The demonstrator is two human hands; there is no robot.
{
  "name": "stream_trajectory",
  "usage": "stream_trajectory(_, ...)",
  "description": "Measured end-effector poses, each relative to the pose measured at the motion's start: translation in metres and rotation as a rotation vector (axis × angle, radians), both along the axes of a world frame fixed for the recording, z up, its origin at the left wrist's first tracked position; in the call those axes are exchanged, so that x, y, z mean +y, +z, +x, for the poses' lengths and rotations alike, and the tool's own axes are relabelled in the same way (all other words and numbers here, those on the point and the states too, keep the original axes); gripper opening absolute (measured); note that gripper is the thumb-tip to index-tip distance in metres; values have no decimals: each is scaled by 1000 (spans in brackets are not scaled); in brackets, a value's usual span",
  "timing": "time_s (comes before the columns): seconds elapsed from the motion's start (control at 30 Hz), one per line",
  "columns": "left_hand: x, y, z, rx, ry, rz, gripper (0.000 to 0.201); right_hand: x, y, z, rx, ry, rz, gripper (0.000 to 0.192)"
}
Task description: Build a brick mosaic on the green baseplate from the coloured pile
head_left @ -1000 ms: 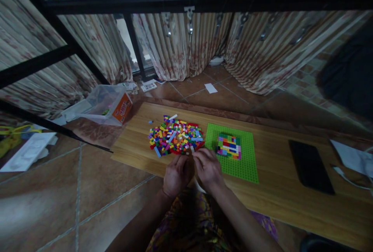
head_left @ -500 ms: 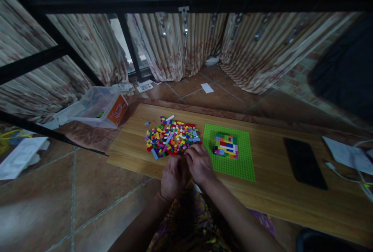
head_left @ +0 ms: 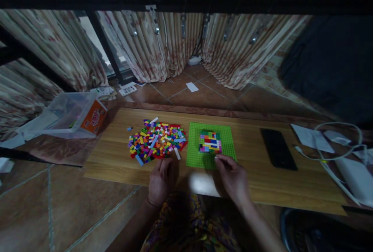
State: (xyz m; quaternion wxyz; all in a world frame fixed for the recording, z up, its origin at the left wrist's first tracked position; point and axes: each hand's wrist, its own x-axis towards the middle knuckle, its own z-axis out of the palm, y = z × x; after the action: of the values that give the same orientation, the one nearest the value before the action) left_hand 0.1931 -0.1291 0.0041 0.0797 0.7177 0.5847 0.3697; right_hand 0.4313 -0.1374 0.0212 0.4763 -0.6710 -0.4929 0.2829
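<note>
A heap of small coloured building bricks is spread on the wooden table. To its right lies a green studded baseplate, bearing a low multicoloured brick build. My right hand is over the baseplate's near right edge, thumb and fingers pinched on a small white brick, just short of the build's lower right corner. By the heap's near edge, my left hand has its fingers curled closed; whatever they hold is hidden. A long white brick lies at the heap's right side.
A black phone lies on the table's right, with white cables and paper beyond. A clear plastic box with an orange label stands off the left end. A dark metal bar crosses above, before striped curtains.
My hands have come apart: the right has moved from the heap's edge to the baseplate, while the left stays near the heap. The whole view has turned to the right.
</note>
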Motion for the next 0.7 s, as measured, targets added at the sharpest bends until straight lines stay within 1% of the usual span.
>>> stream_trajectory(0.07,1,0,0,14,7,3,11,2,-3,7,-54,-11,14,30)
stream_trajectory(0.13,1,-1,-1,25,11,-1,10,7,-4,8,-144,-6,45,29)
stream_trajectory(0.3,1,-3,-2,33,-2,1,10,19,0,-2,-425,-14,142,27)
stream_trajectory(0.4,1,-2,-1,38,-7,3,10,23,1,-7,-533,-25,151,29)
stream_trajectory(0.53,1,-1,-1,47,-6,-1,12,26,0,-9,-623,-32,132,30)
stream_trajectory(0.7,1,0,0,54,-7,-1,13,27,2,-13,-664,-31,88,32)
